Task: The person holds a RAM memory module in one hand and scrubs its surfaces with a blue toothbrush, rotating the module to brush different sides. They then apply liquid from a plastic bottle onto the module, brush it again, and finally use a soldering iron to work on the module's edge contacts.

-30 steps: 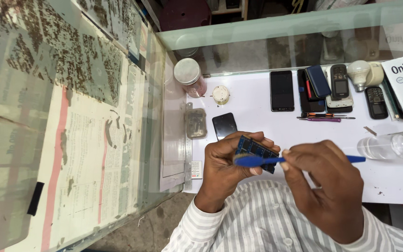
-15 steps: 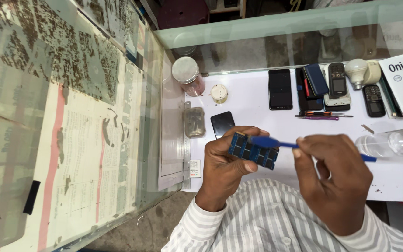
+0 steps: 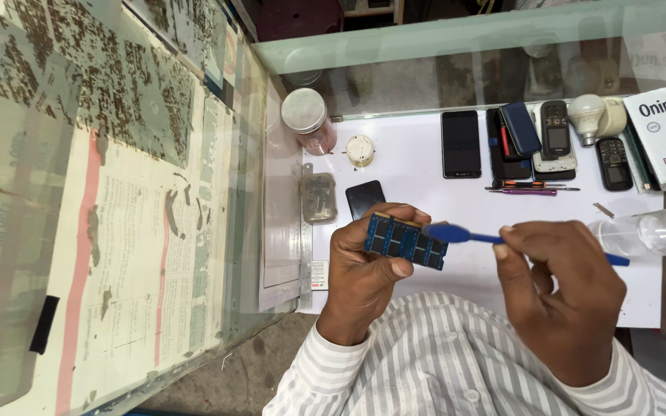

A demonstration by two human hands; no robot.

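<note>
Left hand, lower centre of the frame: closed around a blue memory module, thumb across the lower edge, fingers behind, chips facing up. Module tilted, right end lower, raised over the white counter.

Right hand, lower right: pinched shut on the handle of a blue brush, forefinger and thumb on top. Brush lying nearly level, its head touching the module's right end, the handle's tail poking out past the hand at the right.

Just above the left hand: a black phone, face down on the counter, partly hidden by the fingers. Beside it to the left, a small clear box. Higher up, a pinkish jar with a pale lid, and near it a small round white cap.

Upper centre: a dark smartphone lying flat. To its right, a cluster of phones, among them a blue one and a keypad phone; below them, thin tools side by side. Upper right: a white bulb, another keypad phone, a white carton.

Right edge, at brush level: a clear bottle on its side.

Left half of the frame: glass panel over worn printed paper. Bottom: striped shirt sleeves.
</note>
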